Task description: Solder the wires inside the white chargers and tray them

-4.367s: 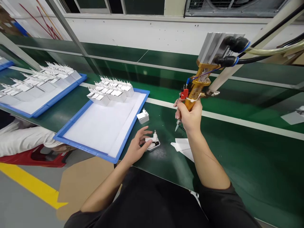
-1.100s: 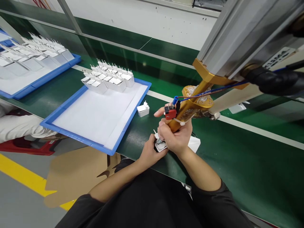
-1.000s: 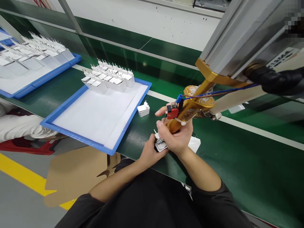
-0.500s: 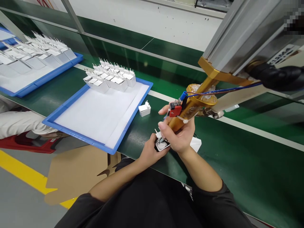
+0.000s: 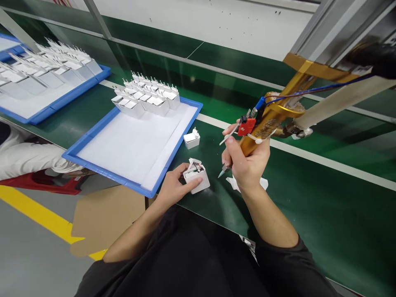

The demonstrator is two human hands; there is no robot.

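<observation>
My left hand (image 5: 175, 184) grips a white power adapter housing (image 5: 198, 185) between thumb and fingers at the bench's near edge. Its lid with the plug pins stands tilted on top, and parts show inside. My right hand (image 5: 247, 163) is wrapped round a gold glue dispensing gun (image 5: 261, 128) with a red switch on its side. The gun's pale nozzle tip points down, to the right of the housing and apart from it. Behind the held housing stands another white adapter (image 5: 192, 139) with its pins up. A crumpled white piece (image 5: 233, 183) lies partly hidden behind my right wrist.
A blue tray (image 5: 108, 175) with white foam holds rows of white adapters (image 5: 145, 97) at its far end. Another filled blue tray (image 5: 71, 93) stands farther left, near a person's white sleeve (image 5: 37, 159). A hose and wires run to the gun.
My right hand has drawn the gun up and right, away from the housing. My left hand has moved left with the housing, now tipped more upright with its lid over the opening.
</observation>
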